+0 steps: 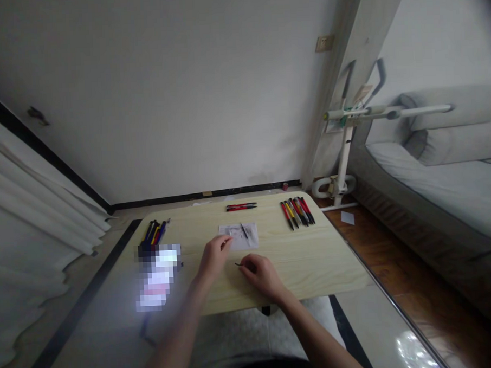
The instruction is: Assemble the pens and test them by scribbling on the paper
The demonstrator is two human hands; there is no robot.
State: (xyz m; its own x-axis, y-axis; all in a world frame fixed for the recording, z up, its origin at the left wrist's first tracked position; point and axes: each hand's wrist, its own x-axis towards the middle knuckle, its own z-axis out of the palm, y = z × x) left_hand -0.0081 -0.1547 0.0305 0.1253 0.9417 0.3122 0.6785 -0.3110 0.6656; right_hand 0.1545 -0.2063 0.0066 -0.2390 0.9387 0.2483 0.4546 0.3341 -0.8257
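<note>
My right hand [261,273] is closed low over the wooden table. A small dark thin piece [237,264], perhaps a pen part, pokes out from its fingertips. My left hand [216,254] is at the lower left edge of a printed paper sheet [234,245], its fingers pinched together. Whether anything tiny is between them I cannot make out. On the sheet lies a thin dark stick-like piece [244,231], set at a slant.
Two red-and-black pens [241,207] lie at the table's [314,262] far edge. Several pens [298,213] sit in a row on the right. More dark and coloured pens [153,233] lie left, beside a blurred bright screen [158,280]. Exercise equipment [344,158] stands behind right.
</note>
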